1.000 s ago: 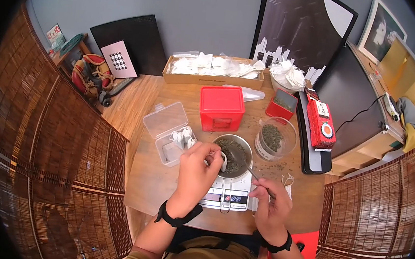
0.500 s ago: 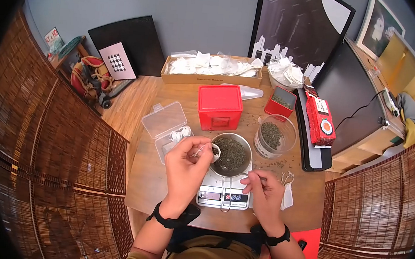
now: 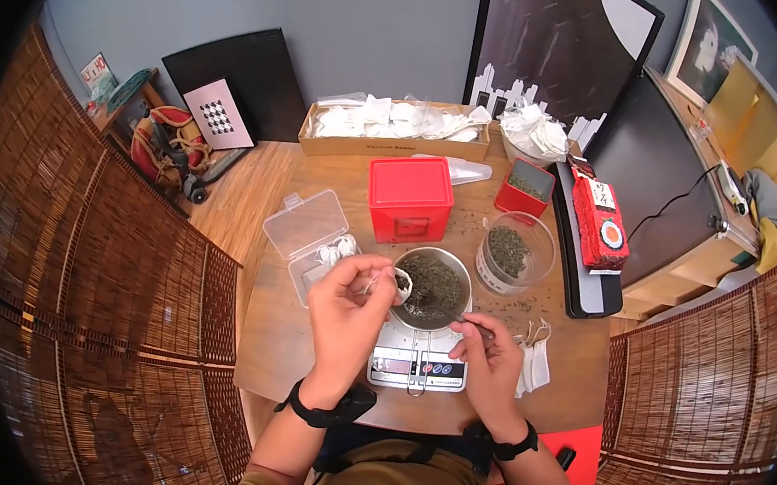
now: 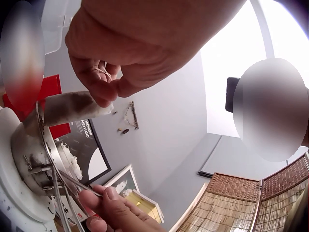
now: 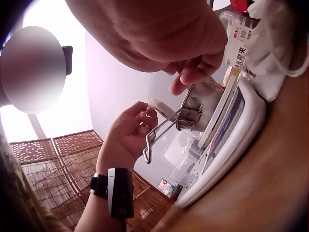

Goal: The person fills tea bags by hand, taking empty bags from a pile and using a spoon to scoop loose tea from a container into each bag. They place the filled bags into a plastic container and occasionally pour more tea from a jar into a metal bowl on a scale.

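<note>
A metal pot point(image 3: 441, 325) of dried leaves stands on a white scale point(image 3: 447, 377). At the pot's left rim, my left hand point(image 3: 345, 317) pinches the edge of a small white bag point(image 3: 404, 287); in the left wrist view the bag point(image 4: 72, 107) hangs tilted, with dark contents showing through. My right hand point(image 3: 491, 362) grips the handle of a metal spoon point(image 3: 452, 316) whose far end is among the leaves. From the left wrist view, the right hand's fingers point(image 4: 112, 205) close round the thin handle.
Left of the pot lies a clear box point(image 3: 299, 262) with filled white bags. A red canister point(image 3: 409, 198) and a carton of white bags point(image 3: 397, 146) stand behind. To the right are a clear tub point(image 3: 533, 278) of leaves, empty-looking bags point(image 3: 535, 366) and a red packet point(image 3: 599, 226).
My left hand has drawn back to the left with the bag, off the middle of the pot. My right hand shifted slightly left, and the spoon dipped from the raised position into the leaves.
</note>
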The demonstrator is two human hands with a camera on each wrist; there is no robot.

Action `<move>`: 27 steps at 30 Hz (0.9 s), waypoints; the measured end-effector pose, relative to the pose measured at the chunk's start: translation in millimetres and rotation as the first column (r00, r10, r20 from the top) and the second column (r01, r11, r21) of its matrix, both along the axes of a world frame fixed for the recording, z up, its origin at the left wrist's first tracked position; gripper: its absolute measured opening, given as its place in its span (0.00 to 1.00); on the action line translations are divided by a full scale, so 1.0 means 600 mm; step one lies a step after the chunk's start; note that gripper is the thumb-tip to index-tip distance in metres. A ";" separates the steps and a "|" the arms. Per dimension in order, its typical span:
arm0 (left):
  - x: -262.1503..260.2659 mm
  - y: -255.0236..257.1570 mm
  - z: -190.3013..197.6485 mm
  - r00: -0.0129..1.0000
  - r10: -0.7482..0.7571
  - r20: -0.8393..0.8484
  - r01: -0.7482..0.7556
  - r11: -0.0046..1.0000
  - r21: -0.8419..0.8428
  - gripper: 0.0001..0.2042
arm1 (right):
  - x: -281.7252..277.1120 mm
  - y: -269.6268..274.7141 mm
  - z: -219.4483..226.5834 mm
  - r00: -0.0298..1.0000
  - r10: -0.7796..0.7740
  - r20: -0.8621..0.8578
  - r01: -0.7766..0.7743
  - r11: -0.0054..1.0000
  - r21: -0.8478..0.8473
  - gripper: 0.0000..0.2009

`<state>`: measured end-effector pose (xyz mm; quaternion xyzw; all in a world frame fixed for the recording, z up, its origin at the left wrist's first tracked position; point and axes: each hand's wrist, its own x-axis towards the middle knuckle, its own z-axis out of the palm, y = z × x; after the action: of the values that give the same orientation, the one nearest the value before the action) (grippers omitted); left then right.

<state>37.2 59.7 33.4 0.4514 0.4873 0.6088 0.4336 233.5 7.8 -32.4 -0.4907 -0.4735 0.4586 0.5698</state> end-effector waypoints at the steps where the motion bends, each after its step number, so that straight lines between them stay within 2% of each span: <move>1: 0.000 -0.001 0.000 1.000 -0.010 0.007 0.011 1.000 -0.026 0.07 | 0.002 0.000 -0.001 0.998 -0.007 -0.066 0.007 1.000 -0.008 0.11; 7: 0.006 0.000 -0.008 0.996 -0.068 0.063 0.071 0.997 -0.039 0.07 | 0.020 -0.003 0.003 0.986 -0.052 -0.156 0.045 0.998 -0.048 0.13; 11: 0.015 0.004 -0.010 0.991 -0.090 0.096 0.095 0.994 -0.049 0.06 | 0.032 -0.005 0.008 0.985 -0.068 -0.159 0.062 0.997 -0.039 0.13; 16: 0.014 0.018 -0.035 0.986 -0.169 0.011 0.169 0.976 -0.139 0.06 | 0.042 -0.006 0.025 0.976 -0.131 -0.173 0.130 0.991 -0.020 0.12; 19: 0.015 0.021 -0.036 0.985 -0.171 0.033 0.174 0.973 -0.154 0.06 | 0.047 -0.007 0.038 0.975 -0.144 -0.167 0.146 0.989 0.001 0.12; 27: 0.016 0.032 -0.048 0.981 -0.186 0.055 0.193 0.967 -0.168 0.07 | 0.041 -0.009 0.065 0.987 -0.106 -0.121 0.114 0.992 0.058 0.12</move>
<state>46.9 78.8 4.5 0.4449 0.4844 0.5288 0.5366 258.4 2.4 6.8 -0.4697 -0.4259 0.4390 0.6366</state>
